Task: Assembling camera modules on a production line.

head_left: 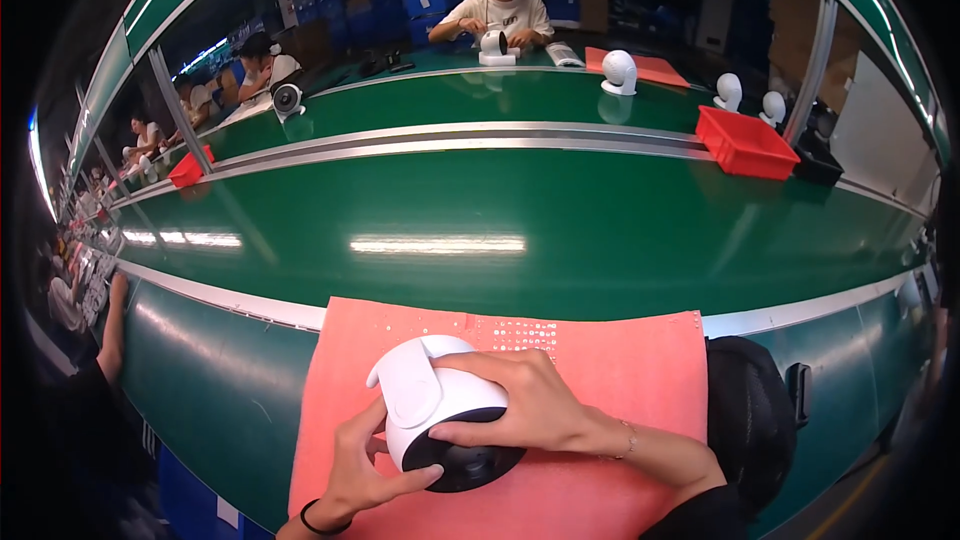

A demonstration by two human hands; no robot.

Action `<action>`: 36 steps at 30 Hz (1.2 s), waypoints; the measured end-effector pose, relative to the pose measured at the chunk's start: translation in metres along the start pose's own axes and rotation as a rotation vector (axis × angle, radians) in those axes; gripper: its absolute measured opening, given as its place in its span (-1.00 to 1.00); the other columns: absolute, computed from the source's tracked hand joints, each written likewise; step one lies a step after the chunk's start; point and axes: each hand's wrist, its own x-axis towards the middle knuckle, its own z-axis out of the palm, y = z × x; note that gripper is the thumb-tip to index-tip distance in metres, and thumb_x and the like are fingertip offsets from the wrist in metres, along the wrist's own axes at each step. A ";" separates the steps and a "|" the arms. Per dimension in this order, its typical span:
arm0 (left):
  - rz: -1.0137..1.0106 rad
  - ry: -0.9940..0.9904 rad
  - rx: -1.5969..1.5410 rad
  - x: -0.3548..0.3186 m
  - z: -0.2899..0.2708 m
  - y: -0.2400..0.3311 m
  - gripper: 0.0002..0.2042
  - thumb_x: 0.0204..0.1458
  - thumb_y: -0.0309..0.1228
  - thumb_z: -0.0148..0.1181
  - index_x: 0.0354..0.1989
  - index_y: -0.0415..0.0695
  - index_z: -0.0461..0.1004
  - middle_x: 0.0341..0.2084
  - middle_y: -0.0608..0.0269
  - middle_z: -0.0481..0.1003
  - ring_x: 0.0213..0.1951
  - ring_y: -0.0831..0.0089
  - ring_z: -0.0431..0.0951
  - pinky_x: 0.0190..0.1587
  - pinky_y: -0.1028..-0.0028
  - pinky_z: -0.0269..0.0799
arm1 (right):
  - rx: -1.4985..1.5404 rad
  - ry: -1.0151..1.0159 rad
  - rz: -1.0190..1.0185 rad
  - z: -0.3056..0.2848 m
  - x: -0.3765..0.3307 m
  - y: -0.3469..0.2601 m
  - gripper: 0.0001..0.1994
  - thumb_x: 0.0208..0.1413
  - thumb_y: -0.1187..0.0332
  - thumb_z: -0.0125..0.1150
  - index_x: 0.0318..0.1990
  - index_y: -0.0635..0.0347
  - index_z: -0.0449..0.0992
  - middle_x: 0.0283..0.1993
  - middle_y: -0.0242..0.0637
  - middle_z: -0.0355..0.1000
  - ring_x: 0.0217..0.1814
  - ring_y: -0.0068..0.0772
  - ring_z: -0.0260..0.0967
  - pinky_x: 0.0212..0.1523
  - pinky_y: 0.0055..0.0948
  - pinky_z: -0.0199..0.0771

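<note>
A white rounded camera housing (pixel 452 395) with a black front face is tilted over the pink mat (pixel 640 390). My left hand (pixel 362 460) grips it from the left, its thumb on the black face. From the right, my right hand (pixel 530 400) wraps over the top, with fingers on the white shell and the thumb at the rim of the black face. A white curved piece stands out on the housing's upper left. Small screws (pixel 525 335) lie in rows on the mat just beyond the housing. My fingers hide part of its underside.
A green conveyor belt (pixel 430 210) runs across ahead, with metal rails. Beyond it stand a red bin (pixel 745 145) and white cameras (pixel 619 73). Across the line a person (pixel 500 15) handles a similar camera. A black bag (pixel 750 420) lies right of the mat; another person's arm (pixel 113 330) is at left.
</note>
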 end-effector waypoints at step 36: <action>0.250 -0.049 0.152 0.121 0.079 -0.101 -0.40 0.00 -0.17 0.13 0.16 -0.17 0.08 0.08 0.08 0.29 0.05 0.16 0.37 0.06 0.25 0.30 | 1.038 0.611 0.565 -0.054 0.014 0.101 -0.50 0.06 0.18 0.16 0.06 0.11 0.07 -0.03 -0.19 0.26 -0.02 -0.28 0.35 0.00 -0.26 0.42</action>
